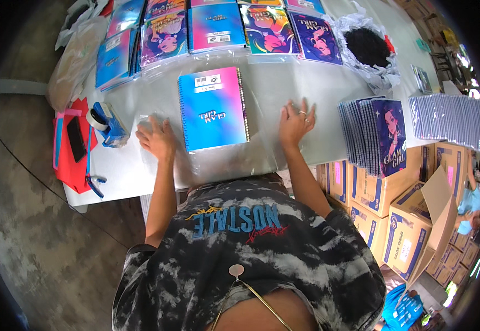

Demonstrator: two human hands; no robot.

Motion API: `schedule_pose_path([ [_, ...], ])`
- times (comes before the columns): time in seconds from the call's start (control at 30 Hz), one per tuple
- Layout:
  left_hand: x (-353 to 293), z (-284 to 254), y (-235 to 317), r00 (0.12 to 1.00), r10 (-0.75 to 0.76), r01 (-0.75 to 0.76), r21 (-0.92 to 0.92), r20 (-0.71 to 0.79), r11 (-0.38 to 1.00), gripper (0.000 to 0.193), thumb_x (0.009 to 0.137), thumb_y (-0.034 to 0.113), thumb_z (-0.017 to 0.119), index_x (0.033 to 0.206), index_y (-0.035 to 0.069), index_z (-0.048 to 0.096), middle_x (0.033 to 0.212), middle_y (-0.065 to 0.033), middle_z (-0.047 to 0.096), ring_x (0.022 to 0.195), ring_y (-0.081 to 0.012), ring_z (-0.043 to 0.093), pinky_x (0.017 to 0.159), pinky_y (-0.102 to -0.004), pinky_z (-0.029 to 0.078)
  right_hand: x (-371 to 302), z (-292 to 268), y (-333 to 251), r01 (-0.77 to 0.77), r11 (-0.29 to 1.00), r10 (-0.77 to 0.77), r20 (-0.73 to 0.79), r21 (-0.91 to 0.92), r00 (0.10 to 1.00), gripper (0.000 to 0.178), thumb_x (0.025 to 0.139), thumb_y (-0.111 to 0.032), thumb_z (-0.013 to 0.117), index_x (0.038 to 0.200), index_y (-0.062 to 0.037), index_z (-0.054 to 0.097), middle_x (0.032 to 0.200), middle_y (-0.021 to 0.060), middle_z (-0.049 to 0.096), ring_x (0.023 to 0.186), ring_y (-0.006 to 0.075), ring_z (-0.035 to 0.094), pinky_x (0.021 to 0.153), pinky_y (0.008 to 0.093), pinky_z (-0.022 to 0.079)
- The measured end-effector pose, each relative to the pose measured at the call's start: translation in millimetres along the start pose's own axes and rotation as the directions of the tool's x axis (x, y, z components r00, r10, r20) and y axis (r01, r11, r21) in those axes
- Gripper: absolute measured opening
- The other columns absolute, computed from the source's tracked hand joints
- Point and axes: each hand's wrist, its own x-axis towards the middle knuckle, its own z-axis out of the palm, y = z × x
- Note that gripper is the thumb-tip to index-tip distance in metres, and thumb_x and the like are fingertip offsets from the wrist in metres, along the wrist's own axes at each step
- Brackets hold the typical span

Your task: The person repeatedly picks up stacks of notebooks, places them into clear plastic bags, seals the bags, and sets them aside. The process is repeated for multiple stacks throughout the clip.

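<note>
A spiral notebook (212, 110) with a blue and pink cover lies in front of me on a sheet of clear plastic film (256, 140). On the left edge of the film rests my left hand (157, 138), its fingers spread and holding nothing. Right of the notebook, my right hand (296, 124), with a ring on one finger, has its fingers apart over the film's right side. Neither hand touches the notebook.
Rows of notebooks (216, 27) line the table's far side. A blue tape dispenser (109, 126), a dark phone (76, 139) and scissors (95, 186) are at left. Notebook stacks (361, 135) and a plastic-lined bundle of black material (366, 47) stand right, with cardboard boxes (369, 190) below.
</note>
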Motion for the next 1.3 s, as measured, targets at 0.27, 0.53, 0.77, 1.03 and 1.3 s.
schedule_pose_path([
  [0.27,39.8,-56.8,28.1,0.822,-0.045,0.459,-0.614,0.567,0.642,0.036,0.082,0.031,0.064,0.099,-0.001,0.062,0.092,-0.0120,0.064,0.080,-0.0224,0.062,0.077,-0.0300,0.047,14.7,-11.0,-16.3,-0.454,0.628,0.292,0.349,0.633,0.891,0.018,0.074,-0.013,0.068,0.091,-0.0074,0.066,0.097,0.0091,0.062,0.081,0.0249,0.059,0.074,0.0353,0.045],
  [0.53,63.6,-65.9,-15.6,0.702,0.223,0.692,-0.722,0.676,0.013,0.022,0.084,0.025,0.061,0.098,0.008,0.056,0.083,-0.0032,0.059,0.071,-0.0117,0.056,0.065,-0.0258,0.044,54.5,-40.3,7.8,-0.568,0.223,0.161,0.545,0.792,0.823,0.018,0.082,-0.019,0.063,0.088,-0.0016,0.062,0.070,0.0003,0.057,0.062,0.0085,0.053,0.054,0.0238,0.041],
  [0.77,79.8,-97.8,-12.1,0.524,0.449,0.561,-0.690,0.724,0.458,0.022,0.083,0.028,0.064,0.077,0.008,0.056,0.057,0.0033,0.047,0.046,-0.0059,0.039,0.047,-0.0198,0.030,68.2,-56.0,9.8,-0.677,0.385,-0.122,0.761,0.628,0.637,0.023,0.083,-0.025,0.063,0.088,-0.0032,0.067,0.067,-0.0006,0.057,0.058,0.0058,0.048,0.051,0.0203,0.037],
  [1.03,75.3,-105.2,25.4,0.636,0.656,0.257,-0.913,0.406,0.317,0.022,0.085,0.017,0.061,0.067,0.008,0.053,0.123,-0.0072,0.047,0.096,-0.0132,0.049,0.083,-0.0269,0.035,82.9,-37.2,-19.2,-0.295,0.459,-0.513,0.521,0.838,0.682,0.025,0.081,-0.021,0.066,0.068,-0.0012,0.058,0.076,0.0055,0.058,0.075,0.0083,0.057,0.064,0.0198,0.041],
  [1.3,18.3,-89.5,92.6,0.730,0.642,0.027,-0.949,0.233,0.314,0.014,0.085,0.018,0.058,0.075,0.008,0.057,0.146,-0.0205,0.018,0.137,-0.0298,0.011,0.108,-0.0403,0.011,23.7,-11.3,-91.0,-0.565,0.022,-0.416,0.521,0.825,0.745,0.022,0.079,-0.015,0.061,0.070,0.0039,0.055,0.134,0.0177,0.028,0.133,0.0246,0.022,0.102,0.0341,0.018],
])
